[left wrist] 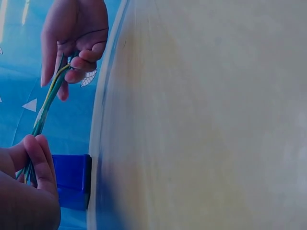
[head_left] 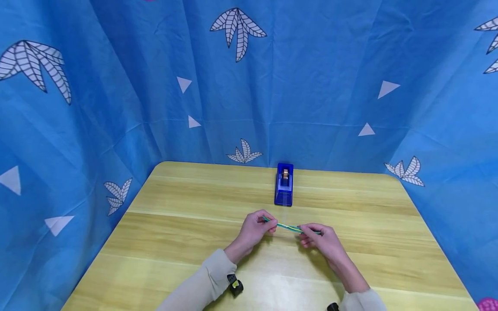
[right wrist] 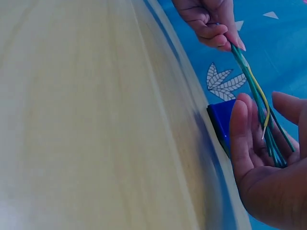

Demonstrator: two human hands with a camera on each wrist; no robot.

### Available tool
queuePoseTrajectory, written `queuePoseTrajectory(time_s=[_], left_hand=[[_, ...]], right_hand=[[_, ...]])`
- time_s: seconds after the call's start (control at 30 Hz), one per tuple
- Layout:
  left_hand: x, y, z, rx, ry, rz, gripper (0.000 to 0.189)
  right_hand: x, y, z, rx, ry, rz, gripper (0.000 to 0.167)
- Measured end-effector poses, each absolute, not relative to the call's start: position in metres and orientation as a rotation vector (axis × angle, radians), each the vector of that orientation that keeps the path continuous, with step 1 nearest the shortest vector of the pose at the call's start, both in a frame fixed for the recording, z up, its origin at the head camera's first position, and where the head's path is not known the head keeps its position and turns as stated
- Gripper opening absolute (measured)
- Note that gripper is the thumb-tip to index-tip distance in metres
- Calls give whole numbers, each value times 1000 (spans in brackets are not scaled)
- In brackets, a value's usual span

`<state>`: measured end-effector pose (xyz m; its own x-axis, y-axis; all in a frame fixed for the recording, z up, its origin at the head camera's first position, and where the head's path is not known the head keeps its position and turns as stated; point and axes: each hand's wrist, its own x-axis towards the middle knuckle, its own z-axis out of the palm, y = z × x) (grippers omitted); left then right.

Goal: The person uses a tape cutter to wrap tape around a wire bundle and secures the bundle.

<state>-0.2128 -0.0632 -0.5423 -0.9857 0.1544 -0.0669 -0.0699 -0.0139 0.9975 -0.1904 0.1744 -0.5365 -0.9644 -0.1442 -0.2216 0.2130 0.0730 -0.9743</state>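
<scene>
A thin bundle of green wires with a yellow one among them [head_left: 288, 227] spans the gap between both hands above the table. My left hand [head_left: 254, 230] pinches one end between thumb and fingers. At the other end, my right hand [head_left: 322, 241] has its fingers curled about the wires, and in the right wrist view its thumb stands apart from them. There the loose wire ends [right wrist: 274, 151] fan out inside the right hand, the yellow one showing a bare tip. A pale shiny patch [left wrist: 39, 116] lies on the bundle near the left fingers.
A blue tape dispenser [head_left: 284, 185] stands beyond the hands near the table's back edge, with a clear strip of tape [head_left: 285, 211] reaching forward from it. Blue patterned curtain [head_left: 319, 86] surrounds the wood-grained table [head_left: 175, 207] at the back and sides.
</scene>
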Motion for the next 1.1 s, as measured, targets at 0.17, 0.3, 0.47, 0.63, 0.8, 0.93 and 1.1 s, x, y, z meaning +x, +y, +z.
queuePoseTrajectory(time_s=[0.17, 0.3, 0.47, 0.63, 0.8, 0.93, 1.1], left_hand=[[-215, -64, -543, 145, 2099, 2150, 15], [-215, -64, -542, 151, 2106, 2156, 11], [-214, -63, -541, 127, 2129, 2128, 10], [-212, -63, -538, 75, 2099, 2097, 17], [-212, -63, -539, 12, 2071, 2072, 28], [-214, -61, -542, -3, 2050, 2070, 25], [-217, -60, -545, 8, 2007, 2091, 17]], right_hand=[[-194, 175, -535, 36, 2027, -1954, 40], [-196, 175, -536, 0, 2019, -1934, 37], [-196, 173, -537, 31, 2034, -1962, 31], [-195, 173, -537, 51, 2085, -1964, 26], [-197, 174, -536, 58, 2139, -1967, 22], [-198, 173, -534, 51, 2199, -1953, 21], [-199, 173, -533, 24, 2264, -1928, 23]])
